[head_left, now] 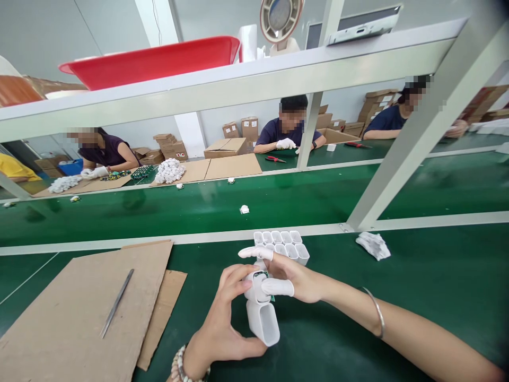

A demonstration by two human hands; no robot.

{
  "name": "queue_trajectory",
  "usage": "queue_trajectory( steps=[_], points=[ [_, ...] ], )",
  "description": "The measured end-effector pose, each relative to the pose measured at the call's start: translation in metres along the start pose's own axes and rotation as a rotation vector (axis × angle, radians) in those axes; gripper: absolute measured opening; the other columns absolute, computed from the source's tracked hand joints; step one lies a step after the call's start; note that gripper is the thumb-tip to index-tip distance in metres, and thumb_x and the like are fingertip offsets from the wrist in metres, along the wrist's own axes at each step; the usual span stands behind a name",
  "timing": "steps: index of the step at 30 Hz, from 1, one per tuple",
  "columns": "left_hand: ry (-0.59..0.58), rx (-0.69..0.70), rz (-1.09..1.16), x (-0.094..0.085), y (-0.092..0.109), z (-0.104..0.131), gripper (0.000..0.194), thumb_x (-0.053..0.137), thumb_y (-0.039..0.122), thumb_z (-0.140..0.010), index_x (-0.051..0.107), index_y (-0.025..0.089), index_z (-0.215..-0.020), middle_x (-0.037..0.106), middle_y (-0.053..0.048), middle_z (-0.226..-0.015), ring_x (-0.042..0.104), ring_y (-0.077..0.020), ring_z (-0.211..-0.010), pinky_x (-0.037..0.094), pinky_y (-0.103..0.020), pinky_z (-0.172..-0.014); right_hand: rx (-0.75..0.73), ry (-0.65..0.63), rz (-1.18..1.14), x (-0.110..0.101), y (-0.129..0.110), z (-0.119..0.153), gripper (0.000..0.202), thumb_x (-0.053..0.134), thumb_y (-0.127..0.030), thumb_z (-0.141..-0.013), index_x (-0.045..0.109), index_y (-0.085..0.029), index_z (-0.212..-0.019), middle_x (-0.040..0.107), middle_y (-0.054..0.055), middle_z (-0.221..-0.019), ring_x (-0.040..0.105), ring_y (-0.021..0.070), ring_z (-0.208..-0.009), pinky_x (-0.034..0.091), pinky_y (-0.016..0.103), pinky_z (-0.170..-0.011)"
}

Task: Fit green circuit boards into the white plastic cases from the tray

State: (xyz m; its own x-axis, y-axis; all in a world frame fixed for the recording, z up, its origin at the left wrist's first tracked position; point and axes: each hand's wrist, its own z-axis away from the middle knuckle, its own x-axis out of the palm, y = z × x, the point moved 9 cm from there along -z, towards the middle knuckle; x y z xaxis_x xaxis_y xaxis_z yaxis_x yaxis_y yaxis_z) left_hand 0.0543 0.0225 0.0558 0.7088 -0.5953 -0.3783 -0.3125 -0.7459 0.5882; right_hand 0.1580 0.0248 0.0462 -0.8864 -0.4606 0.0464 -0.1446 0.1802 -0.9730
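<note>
My left hand (226, 318) is wrapped round two white plastic housings, its thumb under the lower one. The lower housing (263, 322) is hollow, with its opening facing me. In the upper housing (253, 289) a small white part with a bit of green board shows. My right hand (292, 273), with white covers on the thumb and a finger, pinches at that small part from the right. Just behind my hands, a block of white open housings (281, 241) stands in rows on the green table.
Cardboard sheets (83, 302) lie at left with metal tweezers (117, 302) on them. A crumpled white glove (373, 245) lies at right. Beyond the frame post (401, 132) runs a green belt (199, 209) with small white parts. Several people sit across it.
</note>
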Motion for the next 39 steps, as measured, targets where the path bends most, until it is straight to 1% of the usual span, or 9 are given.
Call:
queue_trajectory(
  steps=[7, 11, 14, 17, 21, 25, 28, 34, 39],
  points=[
    [0.023, -0.012, 0.02, 0.001, -0.002, 0.002, 0.098, 0.075, 0.003, -0.058, 0.028, 0.029, -0.139, 0.041, -0.014, -0.137, 0.039, -0.0342, -0.126, 0.038, -0.058, -0.099, -0.016, 0.159, 0.008, -0.002, -0.002, -0.003, 0.047, 0.069, -0.027, -0.083, 0.048, -0.019, -0.125, 0.06, 0.001, -0.088, 0.057, 0.0124, -0.081, 0.048, 0.029, -0.075],
    [0.044, -0.012, 0.023, -0.001, -0.003, 0.002, 0.098, 0.075, 0.003, -0.058, 0.027, 0.028, -0.139, 0.041, -0.015, -0.137, 0.038, -0.0354, -0.127, 0.037, -0.061, -0.099, -0.002, 0.157, 0.049, -0.002, -0.002, -0.003, 0.049, 0.064, -0.034, -0.086, 0.046, -0.018, -0.13, 0.061, 0.002, -0.087, 0.058, 0.0142, -0.083, 0.049, 0.032, -0.079],
    [0.043, -0.003, -0.002, -0.001, -0.002, 0.003, 0.097, 0.075, 0.003, -0.058, 0.028, 0.028, -0.139, 0.041, -0.016, -0.136, 0.038, -0.0356, -0.127, 0.036, -0.062, -0.099, -0.01, 0.137, 0.106, 0.0, -0.003, 0.0, 0.053, 0.061, -0.038, -0.087, 0.044, -0.018, -0.133, 0.061, 0.005, -0.097, 0.059, 0.0161, -0.089, 0.048, 0.036, -0.086],
    [0.045, -0.003, -0.027, -0.001, -0.002, 0.003, 0.095, 0.074, 0.004, -0.058, 0.029, 0.026, -0.138, 0.042, -0.017, -0.136, 0.039, -0.036, -0.127, 0.037, -0.063, -0.099, -0.014, 0.15, 0.257, 0.003, -0.008, 0.003, 0.055, 0.062, -0.035, -0.086, 0.043, -0.02, -0.136, 0.059, 0.007, -0.108, 0.057, 0.0177, -0.096, 0.047, 0.036, -0.09],
    [0.076, 0.018, -0.072, -0.002, 0.001, 0.002, 0.094, 0.072, 0.003, -0.058, 0.029, 0.024, -0.138, 0.042, -0.017, -0.135, 0.04, -0.0359, -0.125, 0.038, -0.062, -0.097, 0.047, 0.149, 0.424, 0.012, -0.012, 0.007, 0.047, 0.044, -0.041, -0.095, 0.039, -0.02, -0.137, 0.059, 0.006, -0.099, 0.056, 0.0175, -0.089, 0.049, 0.033, -0.081],
    [0.094, 0.017, -0.119, -0.001, 0.003, 0.0, 0.092, 0.068, 0.002, -0.058, 0.029, 0.024, -0.138, 0.042, -0.017, -0.135, 0.041, -0.0346, -0.125, 0.039, -0.059, -0.096, 0.067, 0.18, 0.565, 0.014, -0.01, 0.01, 0.04, 0.031, -0.045, -0.097, 0.053, -0.016, -0.113, 0.058, 0.007, -0.092, 0.053, 0.017, -0.079, 0.049, 0.034, -0.076],
    [0.101, 0.015, -0.164, 0.0, 0.003, -0.002, 0.091, 0.068, 0.002, -0.058, 0.03, 0.024, -0.138, 0.042, -0.016, -0.136, 0.041, -0.0336, -0.125, 0.039, -0.057, -0.097, 0.082, 0.209, 0.589, 0.012, -0.003, 0.011, 0.037, 0.027, -0.043, -0.097, 0.052, -0.016, -0.099, 0.057, 0.007, -0.089, 0.051, 0.0164, -0.077, 0.048, 0.034, -0.073],
    [0.109, 0.029, -0.185, 0.0, 0.003, -0.001, 0.093, 0.068, 0.002, -0.056, 0.03, 0.025, -0.139, 0.043, -0.015, -0.137, 0.041, -0.0327, -0.125, 0.038, -0.056, -0.099, 0.074, 0.237, 0.549, 0.013, -0.001, 0.008, 0.03, 0.034, -0.04, -0.096, 0.049, -0.017, -0.108, 0.054, 0.003, -0.082, 0.048, 0.0142, -0.069, 0.046, 0.03, -0.065],
    [0.127, 0.031, -0.13, -0.003, 0.001, 0.001, 0.095, 0.068, 0.002, -0.057, 0.028, 0.025, -0.139, 0.043, -0.016, -0.136, 0.041, -0.0335, -0.124, 0.038, -0.059, -0.098, 0.087, 0.248, 0.477, 0.013, -0.007, 0.008, 0.041, 0.03, -0.045, -0.097, 0.048, -0.02, -0.124, 0.056, 0.005, -0.091, 0.051, 0.0173, -0.081, 0.047, 0.034, -0.077]
  ],
)
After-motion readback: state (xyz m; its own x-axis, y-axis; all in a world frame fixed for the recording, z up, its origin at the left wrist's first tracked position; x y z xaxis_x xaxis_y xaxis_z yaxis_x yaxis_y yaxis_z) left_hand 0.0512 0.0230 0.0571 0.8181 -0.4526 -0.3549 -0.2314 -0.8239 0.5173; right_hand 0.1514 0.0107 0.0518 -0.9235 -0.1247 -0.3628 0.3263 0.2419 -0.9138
